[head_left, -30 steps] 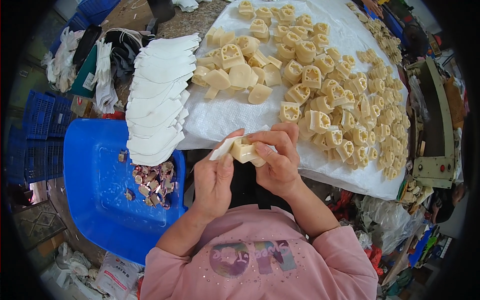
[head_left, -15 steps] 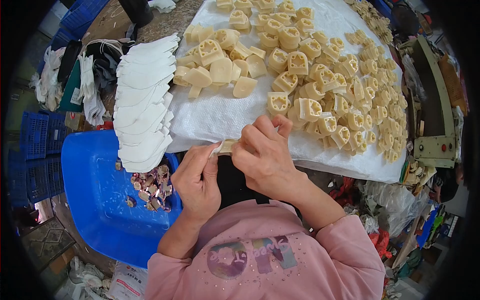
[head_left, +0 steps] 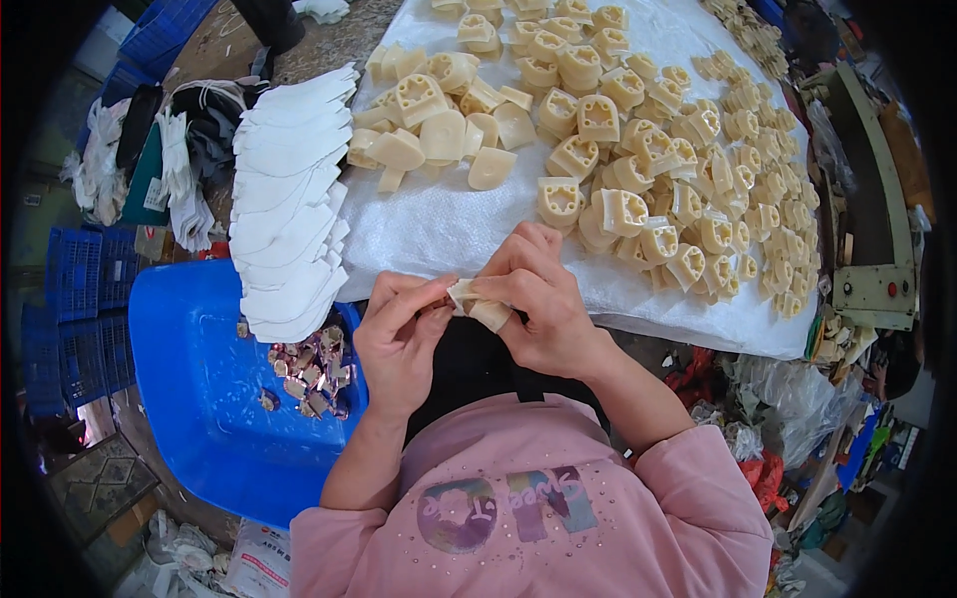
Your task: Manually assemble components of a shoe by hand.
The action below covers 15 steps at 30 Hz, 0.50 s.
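A cream plastic shoe heel [head_left: 488, 313] is held between my two hands in front of my body, near the table's front edge. My right hand [head_left: 543, 311] wraps its fingers and thumb round the heel's right side. My left hand [head_left: 402, 334] is closed in a pinch at the heel's left end, where a whitish edge shows by the fingertips; whether that is a separate thin piece I cannot tell. To the left, white curved cut pieces [head_left: 289, 209] lie fanned in an overlapping row. Many similar cream heels [head_left: 625, 212] lie heaped at the right.
More cream heels [head_left: 444, 135] and flat parts sit at the table's middle, on a white woven sheet [head_left: 419, 234]. Left of my body, a blue tub [head_left: 214, 439] holds shiny pinkish metallic pieces [head_left: 314, 374]. A greenish metal machine frame [head_left: 877, 199] stands at the right, with plastic bags [head_left: 788, 399] below.
The heel has turned and more of its cream side shows below my right fingers. My left fingers have shifted at its end; the white sliver seen in them earlier is less distinct.
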Each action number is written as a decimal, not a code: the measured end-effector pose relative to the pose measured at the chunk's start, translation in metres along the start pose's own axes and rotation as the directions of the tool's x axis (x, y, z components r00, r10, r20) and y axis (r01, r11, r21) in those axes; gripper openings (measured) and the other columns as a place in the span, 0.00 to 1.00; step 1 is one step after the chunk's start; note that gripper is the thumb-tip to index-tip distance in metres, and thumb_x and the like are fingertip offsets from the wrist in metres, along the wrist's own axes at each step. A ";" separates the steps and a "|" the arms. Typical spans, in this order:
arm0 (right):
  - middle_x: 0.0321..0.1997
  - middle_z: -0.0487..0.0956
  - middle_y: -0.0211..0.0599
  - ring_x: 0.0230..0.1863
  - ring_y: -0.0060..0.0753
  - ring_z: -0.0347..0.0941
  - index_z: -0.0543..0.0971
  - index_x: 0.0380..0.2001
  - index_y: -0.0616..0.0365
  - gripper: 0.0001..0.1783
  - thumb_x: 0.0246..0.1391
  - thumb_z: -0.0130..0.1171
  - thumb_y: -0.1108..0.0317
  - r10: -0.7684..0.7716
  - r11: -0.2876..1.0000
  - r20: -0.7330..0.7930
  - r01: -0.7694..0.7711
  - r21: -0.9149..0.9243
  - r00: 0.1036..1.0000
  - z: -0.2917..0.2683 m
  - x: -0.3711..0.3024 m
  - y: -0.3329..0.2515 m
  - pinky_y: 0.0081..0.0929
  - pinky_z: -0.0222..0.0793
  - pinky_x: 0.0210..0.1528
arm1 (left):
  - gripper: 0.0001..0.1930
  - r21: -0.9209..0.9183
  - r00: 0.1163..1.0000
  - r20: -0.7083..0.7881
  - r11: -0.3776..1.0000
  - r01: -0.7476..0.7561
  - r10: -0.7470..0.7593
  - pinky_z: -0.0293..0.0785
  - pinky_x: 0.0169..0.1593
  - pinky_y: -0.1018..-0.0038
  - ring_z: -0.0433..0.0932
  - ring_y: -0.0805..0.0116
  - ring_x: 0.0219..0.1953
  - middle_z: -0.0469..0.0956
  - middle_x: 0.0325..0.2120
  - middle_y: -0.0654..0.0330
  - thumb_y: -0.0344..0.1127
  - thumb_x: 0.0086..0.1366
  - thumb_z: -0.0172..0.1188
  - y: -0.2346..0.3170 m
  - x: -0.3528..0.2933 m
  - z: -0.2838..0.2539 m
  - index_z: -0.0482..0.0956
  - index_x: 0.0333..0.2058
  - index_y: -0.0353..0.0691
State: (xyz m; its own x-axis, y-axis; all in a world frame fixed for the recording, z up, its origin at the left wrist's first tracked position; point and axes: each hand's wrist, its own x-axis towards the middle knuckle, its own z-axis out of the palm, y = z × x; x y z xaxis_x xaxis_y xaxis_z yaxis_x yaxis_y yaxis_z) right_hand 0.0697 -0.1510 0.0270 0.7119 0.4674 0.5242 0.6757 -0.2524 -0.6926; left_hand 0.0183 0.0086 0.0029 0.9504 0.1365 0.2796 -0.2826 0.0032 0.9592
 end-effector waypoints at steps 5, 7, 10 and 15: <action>0.28 0.65 0.33 0.34 0.37 0.61 0.74 0.32 0.53 0.16 0.36 0.59 0.81 0.043 0.980 0.069 -0.056 0.189 0.997 -0.003 -0.003 -0.002 0.32 0.51 0.39 | 0.07 0.125 0.979 0.088 0.973 -0.196 0.186 0.65 0.29 0.78 0.69 0.71 0.27 0.72 0.26 0.59 0.31 0.60 0.59 -0.001 0.009 -0.001 0.77 0.35 0.34; 0.28 0.64 0.33 0.34 0.38 0.61 0.73 0.31 0.53 0.16 0.35 0.59 0.81 0.051 0.974 0.079 -0.067 0.216 0.996 -0.003 -0.004 -0.002 0.31 0.51 0.38 | 0.06 0.213 0.954 0.133 0.932 -0.293 0.269 0.63 0.27 0.78 0.67 0.70 0.24 0.71 0.22 0.59 0.31 0.59 0.60 0.002 0.011 -0.001 0.77 0.32 0.34; 0.27 0.64 0.34 0.33 0.39 0.60 0.71 0.28 0.54 0.15 0.33 0.59 0.81 0.020 0.994 0.151 -0.036 0.104 0.988 -0.003 -0.005 -0.004 0.32 0.51 0.37 | 0.06 0.268 0.940 0.175 0.904 -0.332 0.293 0.61 0.24 0.75 0.65 0.66 0.20 0.68 0.16 0.59 0.30 0.57 0.61 0.007 0.014 0.001 0.75 0.27 0.34; 0.28 0.65 0.34 0.33 0.39 0.60 0.70 0.27 0.55 0.16 0.30 0.59 0.81 -0.019 0.996 0.182 0.003 0.087 0.983 0.001 -0.010 -0.006 0.34 0.52 0.36 | 0.04 0.283 0.949 0.235 0.919 -0.275 0.211 0.62 0.25 0.72 0.64 0.62 0.20 0.66 0.17 0.59 0.26 0.53 0.63 0.009 0.008 -0.002 0.76 0.25 0.35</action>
State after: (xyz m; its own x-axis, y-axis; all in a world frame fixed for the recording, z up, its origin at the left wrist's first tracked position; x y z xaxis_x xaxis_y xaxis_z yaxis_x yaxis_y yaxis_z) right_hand 0.0580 -0.1533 0.0256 0.6523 0.6181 0.4386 0.6586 -0.1760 -0.7316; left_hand 0.0230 0.0121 0.0134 0.8724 -0.1030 0.4778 -0.4842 -0.3148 0.8164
